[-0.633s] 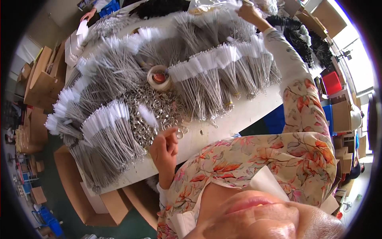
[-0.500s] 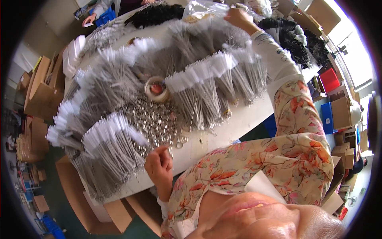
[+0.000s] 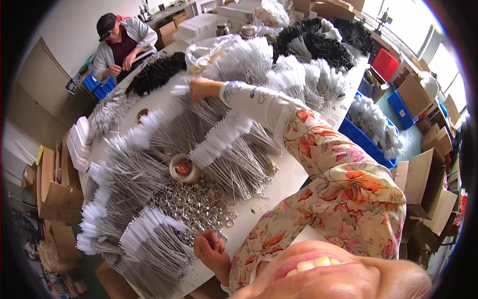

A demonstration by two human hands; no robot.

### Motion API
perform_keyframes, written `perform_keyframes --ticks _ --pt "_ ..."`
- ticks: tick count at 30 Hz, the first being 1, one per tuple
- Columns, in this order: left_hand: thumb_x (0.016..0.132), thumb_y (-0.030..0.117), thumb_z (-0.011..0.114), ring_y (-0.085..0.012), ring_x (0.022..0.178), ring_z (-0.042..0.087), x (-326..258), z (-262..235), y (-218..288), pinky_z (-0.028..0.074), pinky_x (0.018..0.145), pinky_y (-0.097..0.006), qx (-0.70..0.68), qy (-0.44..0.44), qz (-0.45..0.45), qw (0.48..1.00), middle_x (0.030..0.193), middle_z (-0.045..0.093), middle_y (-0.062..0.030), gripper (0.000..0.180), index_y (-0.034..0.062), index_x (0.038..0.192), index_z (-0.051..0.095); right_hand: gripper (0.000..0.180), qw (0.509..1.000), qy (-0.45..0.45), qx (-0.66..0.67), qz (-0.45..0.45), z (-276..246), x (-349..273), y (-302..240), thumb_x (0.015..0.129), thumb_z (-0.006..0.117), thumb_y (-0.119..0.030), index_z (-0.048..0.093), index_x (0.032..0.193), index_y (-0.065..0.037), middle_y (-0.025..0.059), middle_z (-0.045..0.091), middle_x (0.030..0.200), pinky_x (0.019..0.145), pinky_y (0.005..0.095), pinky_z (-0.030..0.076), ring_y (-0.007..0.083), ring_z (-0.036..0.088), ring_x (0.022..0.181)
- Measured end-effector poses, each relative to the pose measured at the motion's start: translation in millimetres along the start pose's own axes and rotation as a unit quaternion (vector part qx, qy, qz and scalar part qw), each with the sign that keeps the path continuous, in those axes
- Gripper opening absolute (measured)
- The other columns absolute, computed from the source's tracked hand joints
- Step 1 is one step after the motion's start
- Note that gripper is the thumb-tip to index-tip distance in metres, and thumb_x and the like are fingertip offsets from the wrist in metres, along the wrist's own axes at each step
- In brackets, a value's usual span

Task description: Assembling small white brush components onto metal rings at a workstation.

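White-bristled wire brushes (image 3: 224, 134): lying in dense bundles over the tabletop (image 3: 286, 183), crowding about the right hand and fanning out left of the left hand.
Right hand (image 3: 200, 88): resting at the far bundles, just beside white bristle tips; fingers facing away, not showing whether gripping or parted, so cannot tell.
Left hand (image 3: 211, 247): hovering by the near edge, close to the metal rings (image 3: 209, 202); fingers curling in closed, showing nothing held.
Step in hand: probably picking out brushes from the far bundles, judging by the outstretched right arm.
Next move: likely calling for a firm pinch and a straight lift, without snagging neighbouring wires.
Brush and ring count: running too high and too tangled for counting.
Black heaps (image 3: 157, 72): numbering at least two, lying toward the far side.
Singles: counting one pale roll (image 3: 175, 173) beside the rings, one brush-filled blue bin (image 3: 363, 143) at right, one co-worker (image 3: 122, 47) at far left.
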State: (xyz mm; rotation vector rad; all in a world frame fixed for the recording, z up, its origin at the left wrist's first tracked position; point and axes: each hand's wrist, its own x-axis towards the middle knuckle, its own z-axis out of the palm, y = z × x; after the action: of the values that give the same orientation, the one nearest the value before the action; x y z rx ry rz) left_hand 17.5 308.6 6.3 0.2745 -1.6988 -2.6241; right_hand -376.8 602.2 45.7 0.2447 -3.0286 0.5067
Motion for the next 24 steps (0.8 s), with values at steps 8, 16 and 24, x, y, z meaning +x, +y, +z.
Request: perform_keyframes --ticks 8,16,24 --pt "0.093 0.032 0.05 -0.0026 0.042 0.023 -4 -1 0 0.019 0.037 -0.018 -0.027 -0.017 -0.018 0.999 0.06 0.044 -0.0001 0.036 -0.0011 0.085 0.059 0.047 0.997 -0.023 0.047 0.053 1 -7 -13 0.06 0.073 -0.036 0.068 0.095 -0.005 0.0187 0.065 0.093 0.077 0.0375 0.051 0.03 0.063 0.089" --pt "0.093 0.034 0.05 -0.0017 0.041 0.023 -13 0 -4 0.016 0.036 -0.018 -0.015 -0.006 -0.021 1.0 0.062 0.046 0.0011 0.034 0.0015 0.089 0.059 0.051 0.996 -0.079 -0.037 -0.002 13 24 12 0.058 0.073 -0.044 0.069 0.084 -0.001 0.0115 0.068 0.083 0.07 0.0343 0.053 0.0221 0.066 0.075" --pt "0.094 0.029 0.049 -0.0018 0.044 0.023 -19 -5 -6 0.017 0.038 -0.018 -0.03 -0.007 -0.022 0.999 0.066 0.047 0.0008 0.031 -0.0004 0.09 0.058 0.035 0.999 0.013 0.047 0.001 -10 9 5 0.057 0.078 -0.036 0.072 0.079 -0.01 0.0064 0.067 0.075 0.065 0.0325 0.05 0.0174 0.063 0.071"
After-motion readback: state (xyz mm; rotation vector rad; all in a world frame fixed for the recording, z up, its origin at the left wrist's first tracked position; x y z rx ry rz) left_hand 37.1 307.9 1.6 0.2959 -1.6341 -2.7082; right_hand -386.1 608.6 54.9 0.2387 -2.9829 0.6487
